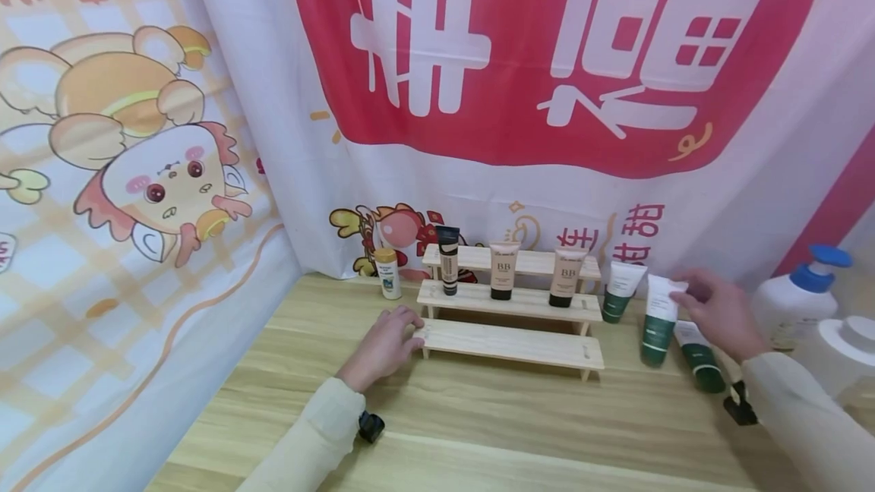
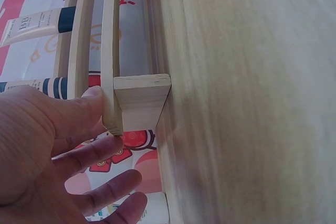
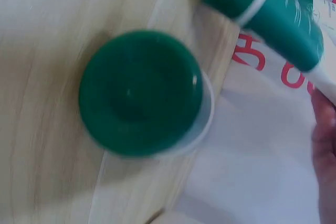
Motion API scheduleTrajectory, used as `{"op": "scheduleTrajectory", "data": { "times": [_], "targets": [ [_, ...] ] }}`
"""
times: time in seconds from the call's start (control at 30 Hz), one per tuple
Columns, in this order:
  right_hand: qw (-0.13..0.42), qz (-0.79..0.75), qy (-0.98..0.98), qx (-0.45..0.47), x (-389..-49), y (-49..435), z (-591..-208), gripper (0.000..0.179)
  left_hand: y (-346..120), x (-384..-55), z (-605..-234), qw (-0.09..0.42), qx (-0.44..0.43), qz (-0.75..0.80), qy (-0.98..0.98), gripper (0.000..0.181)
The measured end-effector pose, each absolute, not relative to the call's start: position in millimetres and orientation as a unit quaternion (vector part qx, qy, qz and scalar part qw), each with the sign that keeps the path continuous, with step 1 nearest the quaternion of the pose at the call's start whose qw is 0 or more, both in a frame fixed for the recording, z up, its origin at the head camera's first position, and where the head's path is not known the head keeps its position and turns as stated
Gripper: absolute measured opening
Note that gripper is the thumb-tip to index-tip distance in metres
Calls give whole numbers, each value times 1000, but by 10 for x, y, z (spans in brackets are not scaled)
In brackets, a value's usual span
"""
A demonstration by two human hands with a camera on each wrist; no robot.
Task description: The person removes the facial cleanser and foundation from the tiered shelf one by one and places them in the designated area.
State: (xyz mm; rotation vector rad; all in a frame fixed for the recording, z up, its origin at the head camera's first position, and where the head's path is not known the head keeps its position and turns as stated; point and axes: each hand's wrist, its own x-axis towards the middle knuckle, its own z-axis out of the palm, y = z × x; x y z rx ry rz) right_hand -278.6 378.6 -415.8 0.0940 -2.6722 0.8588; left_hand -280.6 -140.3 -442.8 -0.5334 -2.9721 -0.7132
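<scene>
At the front left corner of a tiered wooden display rack (image 1: pixel 509 344), my left hand (image 1: pixel 386 351) pinches the end of the lowest shelf. The left wrist view shows the thumb on one face of that shelf board (image 2: pixel 110 40), the index finger at its other face, and the remaining fingers spread. My right hand (image 1: pixel 728 313) pinches the white top end of a white-and-green squeeze tube (image 1: pixel 659 321), cap downward. Beside it a similar tube (image 1: pixel 699 359) lies tilted, its round green cap (image 3: pixel 139 95) large in the right wrist view. Another green-and-white tube (image 1: pixel 620 291) stands by the rack's right end.
On the middle shelf stand a dark striped tube (image 1: pixel 448 260) and two pink BB cream tubes (image 1: pixel 503 272). A small yellow-capped bottle (image 1: pixel 388 275) is left of the rack. A blue-topped pump bottle (image 1: pixel 803 294) and a white container (image 1: pixel 844 348) stand far right. Printed cloth hangs behind.
</scene>
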Motion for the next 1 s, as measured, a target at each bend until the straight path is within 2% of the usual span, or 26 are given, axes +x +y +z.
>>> {"op": "scheduleTrajectory", "data": {
  "times": [0.17,0.33,0.77,0.9,1.0],
  "targets": [
    [65,292,-952,61,-2861,3842,-4203,34,-1411,-2794,-4411,17,-169,-226,-959,26],
    [9,291,-955,62,-2963,3855,-4277,36,-1404,-2783,-4408,12,-169,-230,-958,26],
    [-28,258,-965,40,-3183,3902,-4327,29,-1371,-2793,-4384,16,-168,-229,-959,26],
    [-21,257,-965,44,-3163,3873,-4293,29,-1385,-2782,-4385,17,-169,-230,-958,26],
    [4,281,-959,28,-3115,3833,-4258,38,-1392,-2776,-4385,17,-168,-231,-958,26]
  ]
}}
